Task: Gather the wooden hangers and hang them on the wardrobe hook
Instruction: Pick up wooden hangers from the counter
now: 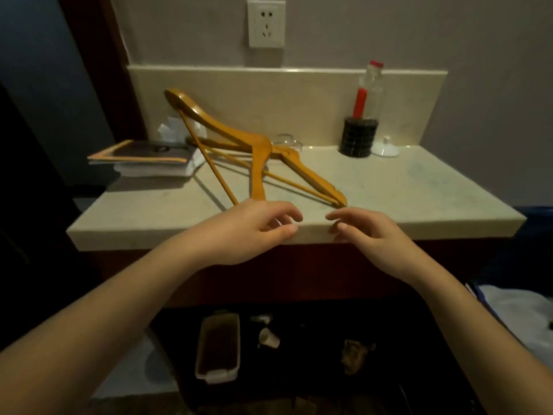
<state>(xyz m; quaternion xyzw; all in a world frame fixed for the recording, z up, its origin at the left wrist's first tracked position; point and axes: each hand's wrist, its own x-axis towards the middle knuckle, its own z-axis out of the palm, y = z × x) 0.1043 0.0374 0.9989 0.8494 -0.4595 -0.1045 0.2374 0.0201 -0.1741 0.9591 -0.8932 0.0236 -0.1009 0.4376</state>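
Note:
Wooden hangers (257,158) lie in a loose crossed pile on the pale stone countertop (419,187). One hanger end leans up against the backsplash at the left. Their metal hooks (287,140) show behind the pile. My left hand (254,232) hovers over the counter's front edge, just below the near ends of the hangers, fingers loosely curled and holding nothing. My right hand (368,232) hovers beside it, fingertips close to the rightmost hanger tip (339,202), also empty. No wardrobe hook is in view.
A stack of books (143,160) sits at the counter's left. A clear bottle with a red cap (366,109) and a small white lid (386,148) stand at the back right. Below the counter lie a plastic tray (218,345) and scraps on a dark floor.

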